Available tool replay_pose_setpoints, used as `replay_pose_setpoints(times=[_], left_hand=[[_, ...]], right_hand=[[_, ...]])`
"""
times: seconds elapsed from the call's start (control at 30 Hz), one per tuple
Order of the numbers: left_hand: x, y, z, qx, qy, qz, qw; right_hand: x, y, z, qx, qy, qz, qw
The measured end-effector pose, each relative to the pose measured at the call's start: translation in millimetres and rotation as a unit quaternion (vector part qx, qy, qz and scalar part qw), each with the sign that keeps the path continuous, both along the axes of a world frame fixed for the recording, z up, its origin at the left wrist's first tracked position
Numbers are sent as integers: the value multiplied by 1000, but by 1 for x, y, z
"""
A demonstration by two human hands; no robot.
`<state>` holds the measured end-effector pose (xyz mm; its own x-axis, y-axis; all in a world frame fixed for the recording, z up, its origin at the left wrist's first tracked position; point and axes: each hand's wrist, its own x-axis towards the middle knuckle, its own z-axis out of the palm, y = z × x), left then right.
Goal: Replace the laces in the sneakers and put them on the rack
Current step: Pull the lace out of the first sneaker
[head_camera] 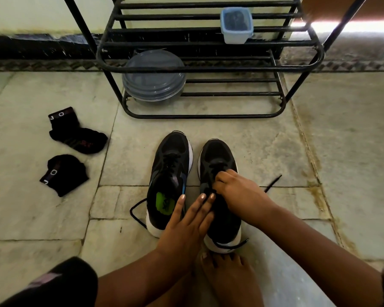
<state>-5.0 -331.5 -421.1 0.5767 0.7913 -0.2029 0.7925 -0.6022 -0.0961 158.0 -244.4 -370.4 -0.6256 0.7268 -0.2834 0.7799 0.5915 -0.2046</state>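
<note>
At lower centre of the frame, the lace of the right-hand sneaker (218, 187) is pinched by the right hand (237, 191) above the tongue, toe toward the rack (208, 63) at top, while the left hand (186, 220) is laid straight-fingered beside it.

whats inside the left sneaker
Inside the left sneaker a bright green insole patch shows at the heel. The toe end is hidden under the tongue and laces, and the left hand covers the heel rim.
</note>
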Motion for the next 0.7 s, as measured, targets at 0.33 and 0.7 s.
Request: replay_pose_setpoints(times=[0.33,0.7], left_hand=[[-7,-6,-3,50,27,22,998],[-9,-8,-13,75,26,24,997]], right_hand=[[-9,-3,-7,11,-19,-44,999],[19,4,-13,-179,306,-315,880]])
